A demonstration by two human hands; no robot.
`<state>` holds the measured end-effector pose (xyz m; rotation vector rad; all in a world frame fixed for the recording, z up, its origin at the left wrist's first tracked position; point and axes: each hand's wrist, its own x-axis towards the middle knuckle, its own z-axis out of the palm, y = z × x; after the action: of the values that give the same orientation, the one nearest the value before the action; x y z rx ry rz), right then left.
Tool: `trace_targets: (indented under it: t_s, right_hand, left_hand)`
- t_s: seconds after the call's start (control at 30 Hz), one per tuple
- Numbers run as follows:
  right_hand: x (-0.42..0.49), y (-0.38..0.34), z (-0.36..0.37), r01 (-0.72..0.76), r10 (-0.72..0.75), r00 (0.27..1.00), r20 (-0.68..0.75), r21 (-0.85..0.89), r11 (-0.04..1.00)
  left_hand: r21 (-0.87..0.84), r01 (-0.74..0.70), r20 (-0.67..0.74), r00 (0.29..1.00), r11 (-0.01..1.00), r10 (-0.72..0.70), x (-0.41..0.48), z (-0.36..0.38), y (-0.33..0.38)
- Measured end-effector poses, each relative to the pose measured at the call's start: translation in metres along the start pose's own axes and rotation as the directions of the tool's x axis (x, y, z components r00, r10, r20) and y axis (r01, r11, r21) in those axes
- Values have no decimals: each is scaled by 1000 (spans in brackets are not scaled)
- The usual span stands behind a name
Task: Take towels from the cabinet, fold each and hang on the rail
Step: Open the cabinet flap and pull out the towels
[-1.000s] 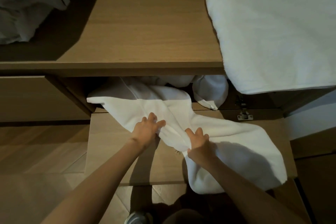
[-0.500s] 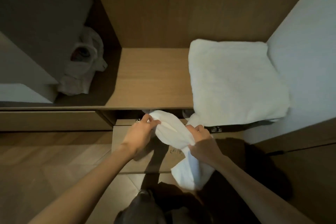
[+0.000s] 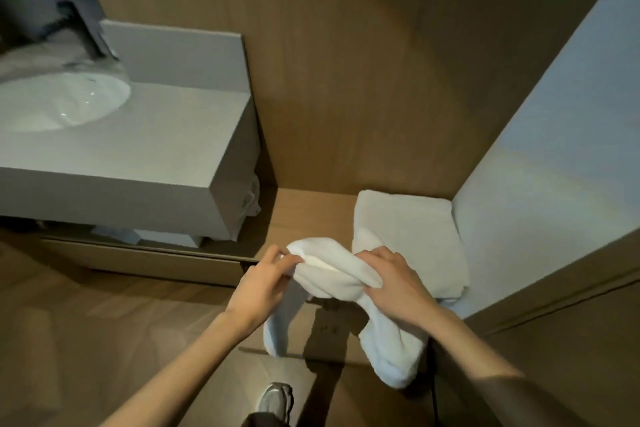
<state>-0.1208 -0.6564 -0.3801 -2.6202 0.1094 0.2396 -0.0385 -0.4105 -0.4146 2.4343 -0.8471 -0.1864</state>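
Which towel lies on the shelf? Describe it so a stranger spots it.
Find the wooden cabinet right of the grey sink counter. On its shelf, against the pale wall, lies a white towel, flat and squared. Unlike the bunched towel gripped by the left hand and right hand, nothing holds it.

We note the towel [image 3: 332, 274] plain white, unpatterned, and the folded towel [image 3: 405, 236] a duller off-white. The cabinet [image 3: 346, 80] is mid-brown with faint wood grain. Counter [image 3: 156, 149] pale grey, sink [image 3: 62, 100] glossy white, shoe [image 3: 275, 399] grey, floor [image 3: 104, 322] brown planks.
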Motion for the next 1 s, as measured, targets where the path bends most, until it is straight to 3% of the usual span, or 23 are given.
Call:
trace_targets:
  t_s: [0.27,0.43,0.57,0.7,0.83,0.9,1.0]
  right_hand:
    - [-37,-80,-100,211,-205,976,-74,88,974]
    - [-42,-137,-128,302,-289,953,-94,179,936]
    - [-32,-182,-132,344,-329,936,-124,137,929]
    - [-15,-235,-126,377,-335,924,-184,291,879]
    - [8,-288,-118,329,-242,940,-241,450,830]
    - [18,-310,-112,312,-183,940,-287,514,799]
    - [33,-336,-102,289,-85,931,-354,575,765]
  left_hand:
    - [198,-99,-71,991,975,115,-30,-94,45]
    - [-33,-147,71,986,989,149,-45,-138,36]
    - [-181,-168,18,985,969,174,-54,-169,17]
    - [-327,-114,-52,993,938,103,-65,-211,-9]
    - [-422,-96,-95,994,901,61,-73,-256,-48]
    - [-384,-82,-91,995,920,51,-73,-279,-74]
    - [-169,0,-74,997,986,-12,-71,-306,-118]
